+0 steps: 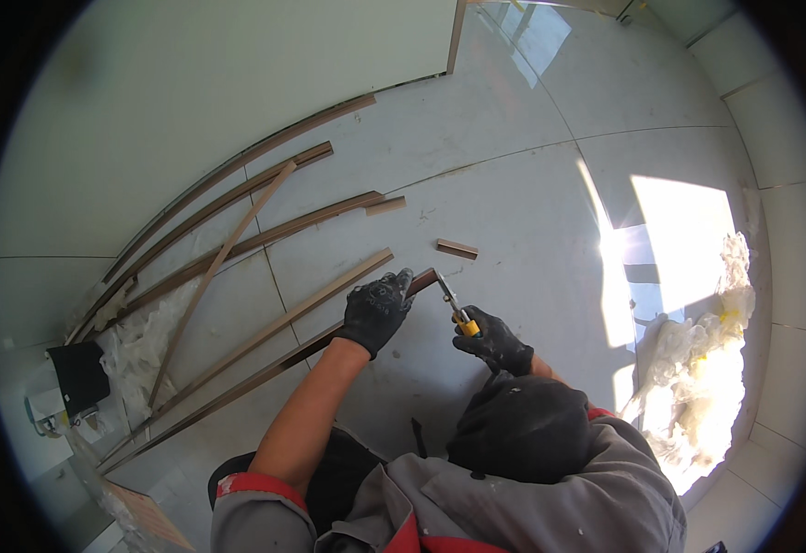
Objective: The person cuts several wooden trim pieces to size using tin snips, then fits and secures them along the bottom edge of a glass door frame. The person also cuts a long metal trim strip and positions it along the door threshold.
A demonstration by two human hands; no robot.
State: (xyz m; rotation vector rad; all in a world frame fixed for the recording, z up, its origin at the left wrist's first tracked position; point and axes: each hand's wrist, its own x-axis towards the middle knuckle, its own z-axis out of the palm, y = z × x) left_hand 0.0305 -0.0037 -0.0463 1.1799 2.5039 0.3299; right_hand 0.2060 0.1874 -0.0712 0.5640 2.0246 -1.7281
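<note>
My left hand (377, 311), in a black coated work glove, grips a long brown trim strip (316, 343) near its upper end. The strip runs down to the lower left across the floor. My right hand (496, 340), gloved in black as well, holds a cutting hand tool with yellow grips (467, 325). The metal head of this tool touches the end of the strip; whether its jaws are closed cannot be told. A short offcut of brown trim (457, 249) lies on the floor just beyond the strip's end.
Several more brown strips (258, 238) lie on the tiled floor to the left, one crossing others. Crumpled clear plastic wrap (693, 366) is heaped at the right, with more (147, 345) at the left. A black item (79, 380) lies far left. A pale panel (251, 62) borders the floor ahead.
</note>
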